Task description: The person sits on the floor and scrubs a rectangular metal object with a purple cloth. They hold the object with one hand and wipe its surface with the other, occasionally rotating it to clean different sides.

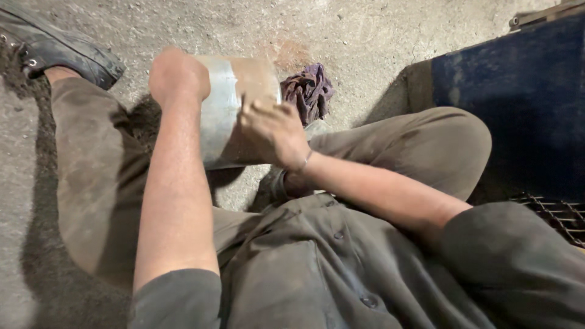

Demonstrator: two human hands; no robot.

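Observation:
I sit on a concrete floor with a short, thick metal cylinder (228, 103) held up in front of me; it is part shiny grey, part rusty brown. My left hand (177, 74) grips its far left end, fingers wrapped over the rim. Lying flat against the brown side of the cylinder is my right hand (272, 131), fingers together and a thin bracelet at the wrist. What lies under that palm is hidden.
A crumpled purple rag (311, 90) lies on the floor just beyond the cylinder. A dark blue metal box (524, 103) stands at the right, with a metal grate (557, 216) below it. My left leg ends in a black shoe (58, 49) at upper left.

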